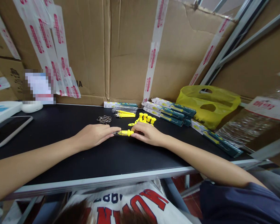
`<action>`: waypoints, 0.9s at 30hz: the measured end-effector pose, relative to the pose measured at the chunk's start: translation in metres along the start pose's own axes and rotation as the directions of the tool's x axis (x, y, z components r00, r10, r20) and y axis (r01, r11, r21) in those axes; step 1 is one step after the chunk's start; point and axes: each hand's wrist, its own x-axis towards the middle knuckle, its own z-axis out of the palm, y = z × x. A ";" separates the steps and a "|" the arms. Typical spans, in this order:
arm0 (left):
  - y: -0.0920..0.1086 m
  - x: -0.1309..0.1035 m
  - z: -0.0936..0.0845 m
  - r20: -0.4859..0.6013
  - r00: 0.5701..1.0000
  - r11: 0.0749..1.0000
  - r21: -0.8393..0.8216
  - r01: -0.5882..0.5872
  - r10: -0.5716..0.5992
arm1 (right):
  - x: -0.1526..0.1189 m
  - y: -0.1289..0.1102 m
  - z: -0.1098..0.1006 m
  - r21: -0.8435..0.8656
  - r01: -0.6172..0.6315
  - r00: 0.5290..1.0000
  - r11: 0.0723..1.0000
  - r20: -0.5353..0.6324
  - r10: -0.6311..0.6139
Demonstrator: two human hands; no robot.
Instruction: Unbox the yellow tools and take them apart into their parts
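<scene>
Between my two hands, low over the black table, lies a clear tube with a yellow end piece [126, 133]. My left hand [96, 135] has its fingers closed on the clear end. The fingertips of my right hand [147, 133] pinch the yellow end. Just beyond my right hand are several yellow caps [148, 118], partly hidden by it. A small heap of bent metal hooks [104, 119] sits beyond my left hand. Farther back lie yellow sticks [125, 114] beside clear tubes [124, 109].
Printed slim boxes [164, 113] are stacked at the back right, near a yellow plastic bag [207, 104] and a large clear bottle [254, 115]. A phone [9, 132] and a white device [4, 110] lie at the left. Taped cardboard [128, 56] stands behind the table [112, 165].
</scene>
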 end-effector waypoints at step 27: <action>0.001 0.000 -0.001 0.010 1.000 1.000 -0.013 0.007 -0.007 | -0.003 -0.001 0.006 0.057 0.001 0.998 0.998 -0.067 0.002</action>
